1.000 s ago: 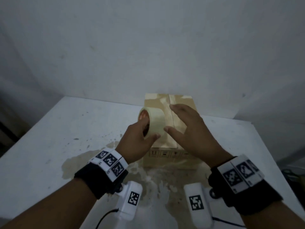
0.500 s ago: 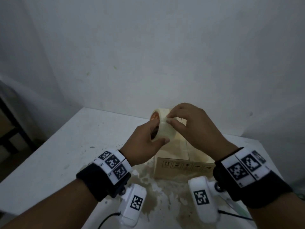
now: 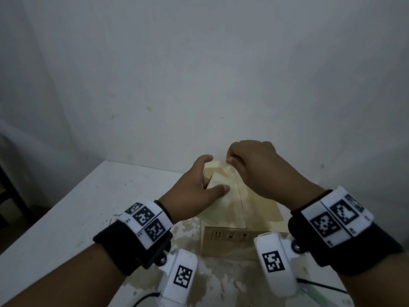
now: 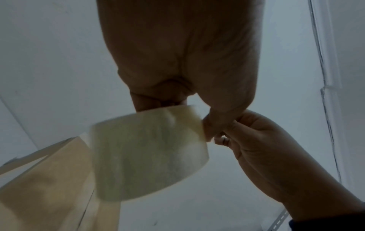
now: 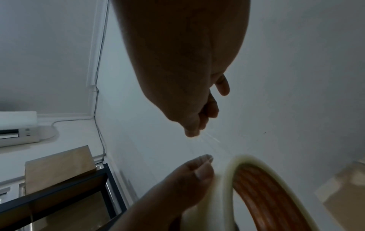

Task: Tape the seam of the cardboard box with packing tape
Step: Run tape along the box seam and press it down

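Note:
A tan cardboard box point(image 3: 261, 209) stands on the white table point(image 3: 84, 209) by the wall, its top seam point(image 3: 241, 196) running away from me. My left hand point(image 3: 211, 173) grips a roll of pale packing tape point(image 3: 218, 180) just over the far part of the box top, thumb on the near side. My right hand point(image 3: 231, 161) pinches the tape's free end at the roll's far right edge. In the left wrist view the roll point(image 4: 148, 153) hangs over the box point(image 4: 49, 179). In the right wrist view a thin clear strip point(image 5: 212, 138) runs from my fingertips point(image 5: 192, 131) to the orange-cored roll point(image 5: 256, 187).
The table carries a brown stain point(image 3: 188, 235) in front of the box. A plain wall point(image 3: 199, 85) rises right behind the box. A black shelf point(image 5: 59, 195) with cardboard point(image 5: 59, 162) stands to the left, with an air conditioner point(image 5: 17, 126) on the wall.
My right hand went from open over the box to pinching the tape end at the roll. Both hands carried the roll farther back over the box top.

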A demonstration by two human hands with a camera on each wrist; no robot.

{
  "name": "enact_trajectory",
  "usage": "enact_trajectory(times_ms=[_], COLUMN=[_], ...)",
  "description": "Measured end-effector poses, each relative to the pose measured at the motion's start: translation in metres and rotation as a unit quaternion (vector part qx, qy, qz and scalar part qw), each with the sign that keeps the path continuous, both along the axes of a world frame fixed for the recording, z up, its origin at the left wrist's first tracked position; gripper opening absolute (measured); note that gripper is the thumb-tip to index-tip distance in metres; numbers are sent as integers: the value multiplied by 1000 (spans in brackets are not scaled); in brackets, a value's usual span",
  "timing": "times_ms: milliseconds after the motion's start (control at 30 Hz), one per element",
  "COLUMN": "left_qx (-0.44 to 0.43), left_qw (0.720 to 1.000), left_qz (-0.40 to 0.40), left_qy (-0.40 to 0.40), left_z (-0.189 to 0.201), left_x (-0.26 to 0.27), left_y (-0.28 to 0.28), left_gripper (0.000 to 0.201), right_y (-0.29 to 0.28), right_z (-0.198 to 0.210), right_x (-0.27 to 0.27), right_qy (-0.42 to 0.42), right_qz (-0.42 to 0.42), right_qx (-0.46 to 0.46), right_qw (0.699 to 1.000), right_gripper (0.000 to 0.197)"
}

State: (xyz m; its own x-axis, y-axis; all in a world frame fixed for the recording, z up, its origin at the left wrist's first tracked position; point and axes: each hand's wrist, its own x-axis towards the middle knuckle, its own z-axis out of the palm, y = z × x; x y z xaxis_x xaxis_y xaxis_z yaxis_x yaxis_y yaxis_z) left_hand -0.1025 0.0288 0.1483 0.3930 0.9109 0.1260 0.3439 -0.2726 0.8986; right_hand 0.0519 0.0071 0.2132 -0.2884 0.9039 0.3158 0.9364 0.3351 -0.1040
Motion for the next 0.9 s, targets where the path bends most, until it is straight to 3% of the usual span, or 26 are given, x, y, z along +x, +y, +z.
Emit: enact_trajectory(times_ms=[200,400,533,700,800,900], left_qx=[-58,-91,-84,-87,-76,-64], left_qw=[998,989,990,989,991,993], left_qz=[-17,-62,-51,-31,-26,-16], left_qy=[-23,-102,-101,-112,-106,-96], left_z=[-1,0,-1,1,-1,-4], left_x=[3,8,13,16,18,20], left_y=[-4,-15,-18,-15,-16,-19], left_gripper=[18,22,17,6,6,6], right_y=[-9,1,2,-1,-1,-5], right_z=[12,12,7,-3,-6,-8], right_x=[3,22,24,25,32,40], right_qy=[4,87,102,111,127,194], right_qz=[-3,-27,-47,-71,-105,-86], right_qx=[-38,-97,-89,-31,43,124], right_qw=[999,991,990,991,985,969], right_gripper=[19,14,16,22,43,33])
